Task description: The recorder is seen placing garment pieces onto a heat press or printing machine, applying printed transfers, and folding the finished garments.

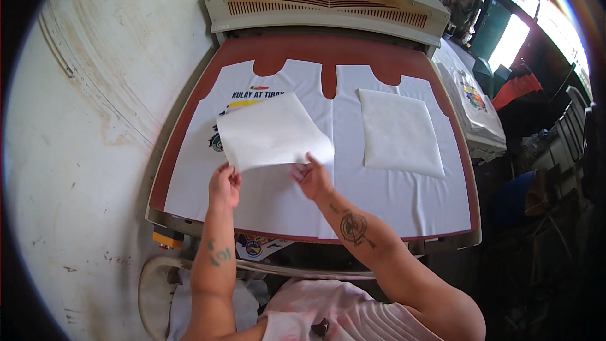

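A white sheet of paper point(271, 134) is lifted at its near edge and tilted over the printed left fabric panel point(278, 205). My left hand point(225, 184) pinches the sheet's near left corner. The fingers of my right hand point(312, 178) are at its near right edge, with the thumb on top. Part of a coloured print point(257, 95) shows beyond the sheet; the rest is covered. To the right, a second white sheet point(403, 134) lies flat on the other white fabric panel point(391, 205). Both panels are spread on a reddish-brown press bed point(300, 48).
The beige vented hood point(328, 3) of the heat press stands behind the bed. On the left is a stained white wall point(95, 120). A stack of printed white fabric point(470, 98) lies at the right. Below the front edge are a printed piece point(259, 247) and a chair point(151, 297).
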`<state>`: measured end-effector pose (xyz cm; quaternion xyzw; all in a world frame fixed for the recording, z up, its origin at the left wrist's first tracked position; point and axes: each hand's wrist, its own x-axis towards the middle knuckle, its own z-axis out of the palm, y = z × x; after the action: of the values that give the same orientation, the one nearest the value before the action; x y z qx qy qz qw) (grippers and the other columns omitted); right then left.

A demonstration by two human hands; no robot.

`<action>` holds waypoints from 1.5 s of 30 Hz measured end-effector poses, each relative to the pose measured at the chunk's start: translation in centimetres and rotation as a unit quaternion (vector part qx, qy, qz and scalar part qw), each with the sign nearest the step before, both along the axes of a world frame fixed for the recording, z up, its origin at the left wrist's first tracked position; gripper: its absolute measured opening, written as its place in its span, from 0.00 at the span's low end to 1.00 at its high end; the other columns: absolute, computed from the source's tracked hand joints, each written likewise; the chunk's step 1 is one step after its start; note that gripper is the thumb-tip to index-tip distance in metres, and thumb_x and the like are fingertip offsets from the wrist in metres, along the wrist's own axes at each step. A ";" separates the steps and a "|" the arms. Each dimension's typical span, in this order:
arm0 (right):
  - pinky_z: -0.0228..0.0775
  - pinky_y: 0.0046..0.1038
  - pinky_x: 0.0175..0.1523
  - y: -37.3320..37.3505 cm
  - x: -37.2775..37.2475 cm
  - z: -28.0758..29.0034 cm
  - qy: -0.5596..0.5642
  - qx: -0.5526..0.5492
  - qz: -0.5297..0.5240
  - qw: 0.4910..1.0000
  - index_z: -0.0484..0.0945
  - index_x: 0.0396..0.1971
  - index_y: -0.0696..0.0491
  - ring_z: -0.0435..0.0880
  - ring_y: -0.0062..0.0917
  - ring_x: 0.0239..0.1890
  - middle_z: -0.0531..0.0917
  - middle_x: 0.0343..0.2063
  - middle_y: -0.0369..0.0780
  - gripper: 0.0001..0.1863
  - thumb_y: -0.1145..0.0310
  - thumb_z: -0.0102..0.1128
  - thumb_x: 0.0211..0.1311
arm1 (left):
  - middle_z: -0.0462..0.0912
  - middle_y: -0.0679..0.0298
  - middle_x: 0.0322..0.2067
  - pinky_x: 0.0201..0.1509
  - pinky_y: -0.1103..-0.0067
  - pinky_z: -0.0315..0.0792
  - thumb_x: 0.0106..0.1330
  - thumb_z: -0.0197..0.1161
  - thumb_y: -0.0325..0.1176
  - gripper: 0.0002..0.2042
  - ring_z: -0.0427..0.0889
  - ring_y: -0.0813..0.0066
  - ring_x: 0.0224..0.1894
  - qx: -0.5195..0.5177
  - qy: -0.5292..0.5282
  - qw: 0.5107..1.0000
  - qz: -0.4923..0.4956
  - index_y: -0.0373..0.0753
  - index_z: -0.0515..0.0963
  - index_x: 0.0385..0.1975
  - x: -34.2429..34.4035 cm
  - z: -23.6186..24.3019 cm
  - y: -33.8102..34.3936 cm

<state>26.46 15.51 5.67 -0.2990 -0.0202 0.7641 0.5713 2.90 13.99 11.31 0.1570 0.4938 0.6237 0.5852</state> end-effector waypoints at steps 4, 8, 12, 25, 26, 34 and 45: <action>0.62 0.25 0.30 0.7 8.6 1.3 -0.123 -0.009 -0.126 0.984 0.71 0.35 0.49 0.66 0.19 0.25 0.71 0.25 0.33 0.11 0.73 0.59 0.50 | 0.73 0.66 0.31 0.30 0.84 0.68 0.59 0.56 0.26 0.15 0.71 0.79 0.28 -0.026 0.087 0.996 -0.004 0.41 0.66 0.45 5.5 -0.7 -5.1; 0.62 0.19 0.24 -3.1 21.7 1.5 -0.312 0.033 -0.154 0.937 0.71 0.40 0.55 0.70 0.16 0.21 0.75 0.24 0.35 0.16 0.73 0.60 0.49 | 0.73 0.65 0.31 0.29 0.83 0.68 0.58 0.58 0.27 0.15 0.71 0.78 0.27 -0.001 0.158 0.985 -0.068 0.41 0.67 0.45 15.3 -2.9 -3.3; 0.67 0.23 0.30 -7.7 32.2 0.2 -0.429 -0.035 -0.290 0.855 0.68 0.46 0.58 0.72 0.20 0.24 0.76 0.28 0.38 0.22 0.72 0.62 0.49 | 0.74 0.64 0.28 0.27 0.82 0.69 0.58 0.58 0.26 0.14 0.74 0.77 0.24 -0.028 0.266 0.950 -0.164 0.38 0.69 0.44 26.2 -4.6 -1.5; 0.67 0.36 0.52 -11.7 41.8 -3.4 -0.825 -0.157 -0.096 0.534 0.75 0.42 0.55 0.75 0.37 0.48 0.76 0.44 0.46 0.22 0.55 0.57 0.52 | 0.72 0.51 0.50 0.53 0.69 0.68 0.53 0.59 0.45 0.24 0.72 0.57 0.51 -0.022 0.654 0.718 -0.239 0.36 0.71 0.46 34.2 -9.2 0.8; 0.67 0.36 0.52 -11.6 41.7 -3.3 -0.829 -0.162 -0.090 0.528 0.76 0.41 0.56 0.75 0.37 0.48 0.76 0.43 0.46 0.22 0.54 0.57 0.52 | 0.72 0.51 0.50 0.54 0.69 0.68 0.53 0.60 0.46 0.25 0.72 0.57 0.52 -0.022 0.650 0.718 -0.247 0.36 0.71 0.47 33.6 -9.3 0.1; 0.71 0.42 0.43 -9.7 42.4 -5.1 -0.901 -0.153 0.002 0.406 0.79 0.32 0.59 0.79 0.44 0.39 0.80 0.35 0.51 0.25 0.53 0.59 0.41 | 0.78 0.56 0.41 0.49 0.72 0.70 0.52 0.62 0.41 0.20 0.77 0.62 0.45 0.080 0.565 0.786 -0.237 0.37 0.74 0.43 26.1 -4.9 -4.1; 0.54 0.18 0.20 -12.6 39.4 -5.6 -0.555 -0.091 -0.147 0.813 0.72 0.38 0.53 0.66 0.18 0.19 0.74 0.27 0.35 0.15 0.66 0.60 0.49 | 0.77 0.60 0.35 0.43 0.74 0.67 0.54 0.57 0.31 0.13 0.75 0.66 0.40 -0.204 0.253 0.877 0.355 0.36 0.74 0.40 -20.9 -10.0 -19.7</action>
<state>65.91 2.88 0.04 -0.7224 -0.2205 0.3735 0.5385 -17.98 -5.75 1.35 0.0013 0.7639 0.6140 0.1989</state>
